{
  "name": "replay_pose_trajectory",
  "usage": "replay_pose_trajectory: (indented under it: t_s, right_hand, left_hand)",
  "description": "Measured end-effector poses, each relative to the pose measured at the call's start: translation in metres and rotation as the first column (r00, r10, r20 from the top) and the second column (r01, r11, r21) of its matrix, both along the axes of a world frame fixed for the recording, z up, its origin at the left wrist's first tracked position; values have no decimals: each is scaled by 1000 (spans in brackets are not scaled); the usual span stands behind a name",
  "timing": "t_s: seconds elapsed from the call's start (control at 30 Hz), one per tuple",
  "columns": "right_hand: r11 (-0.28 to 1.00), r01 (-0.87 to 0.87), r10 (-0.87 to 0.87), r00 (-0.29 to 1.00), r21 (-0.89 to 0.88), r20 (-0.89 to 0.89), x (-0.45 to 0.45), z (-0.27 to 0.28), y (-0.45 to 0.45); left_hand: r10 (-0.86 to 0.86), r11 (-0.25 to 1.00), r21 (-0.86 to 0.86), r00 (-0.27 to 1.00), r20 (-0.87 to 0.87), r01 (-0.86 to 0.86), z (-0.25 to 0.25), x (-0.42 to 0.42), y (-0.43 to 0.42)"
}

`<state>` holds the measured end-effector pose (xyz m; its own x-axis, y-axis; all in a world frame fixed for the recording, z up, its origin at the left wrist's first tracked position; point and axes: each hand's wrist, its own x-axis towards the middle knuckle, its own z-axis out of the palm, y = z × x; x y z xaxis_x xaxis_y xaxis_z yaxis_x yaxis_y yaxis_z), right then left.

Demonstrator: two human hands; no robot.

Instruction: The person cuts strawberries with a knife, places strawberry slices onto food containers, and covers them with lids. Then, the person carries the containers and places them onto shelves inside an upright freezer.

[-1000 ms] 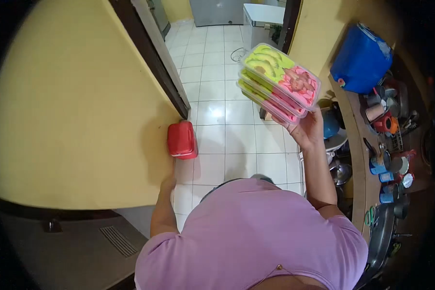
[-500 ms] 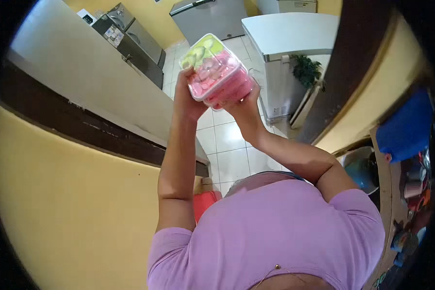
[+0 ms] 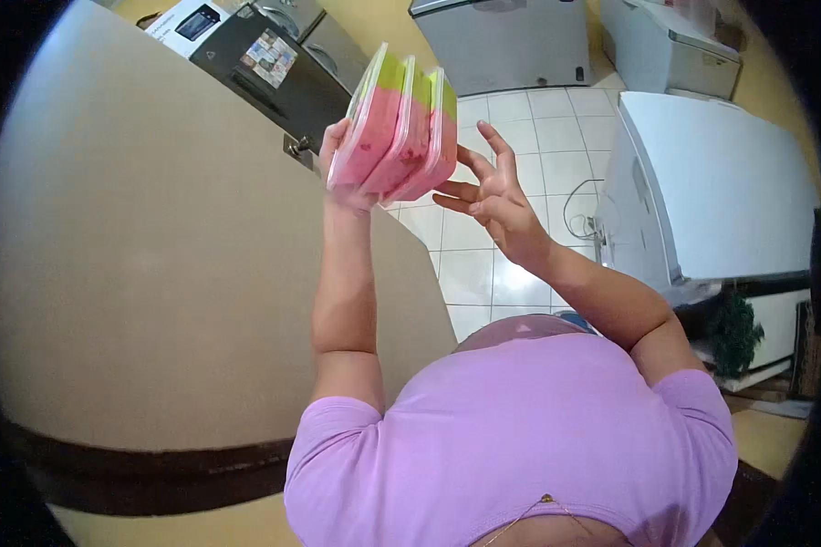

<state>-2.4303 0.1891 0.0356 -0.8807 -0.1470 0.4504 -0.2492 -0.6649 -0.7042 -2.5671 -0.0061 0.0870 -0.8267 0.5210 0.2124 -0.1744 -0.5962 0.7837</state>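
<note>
Three clear plastic tubs (image 3: 409, 137) with pink and green contents are stacked together and tilted on their side in front of me. My left hand (image 3: 334, 144) grips the stack from its left side and underneath, with part of the fingers hidden behind the tubs. To the right of the stack, my right hand (image 3: 502, 202) is open with its fingers spread. Its fingertips are close to the rightmost tub; whether they touch it I cannot tell.
A door (image 3: 155, 273) with a metal handle (image 3: 297, 146) fills the left side. Beyond it stands a dark refrigerator (image 3: 246, 77). A grey chest freezer (image 3: 502, 46) is ahead, and a white-topped appliance (image 3: 721, 182) stands at right, with a cable on the tiled floor (image 3: 465, 264).
The stack has turned from lid-side view to side view, held by my left hand. My right hand has let go and spread its fingers. I have moved forward past the doorway.
</note>
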Motion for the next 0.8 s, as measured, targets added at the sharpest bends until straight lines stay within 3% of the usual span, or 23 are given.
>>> replay_pose_trajectory:
  t_s: [0.1, 0.17, 0.27, 0.33, 0.4, 0.57, 0.67, 0.8]
  right_hand:
    - [999, -4, 5, 999, -33, 38, -105, 10, -13]
    - [999, -11, 12, 1000, -37, 29, -136, 9, -10]
    - [998, -43, 45, 997, -37, 67, -228, -2, -18]
    - [994, -85, 90, 992, -64, 91, -294, -7, -26]
    - [992, -119, 125, 984, -50, 130, -376, -13, -45]
    - [971, -240, 234, 958, 20, 165, -536, -19, -90]
    - [953, -298, 287, 946, 55, 154, -585, -36, -102]
    - [923, -358, 324, 920, 138, 219, -693, -62, -143]
  left_hand:
    - [-79, 994, 79, 989, 122, 70, 7, -107, -12]
    - [-112, 987, 137, 970, 214, 84, 11, -136, -7]
    - [-100, 991, 105, 984, 149, 84, -5, -231, -24]
    - [-31, 994, 107, 979, 200, 9, -13, -292, -39]
    - [-72, 984, 176, 976, 206, 35, -30, -372, -67]
    - [80, 991, 101, 990, 118, -92, -50, -511, -128]
    - [46, 958, 268, 977, 208, -102, -67, -538, -144]
    - [14, 951, 295, 967, 256, -91, -97, -634, -190]
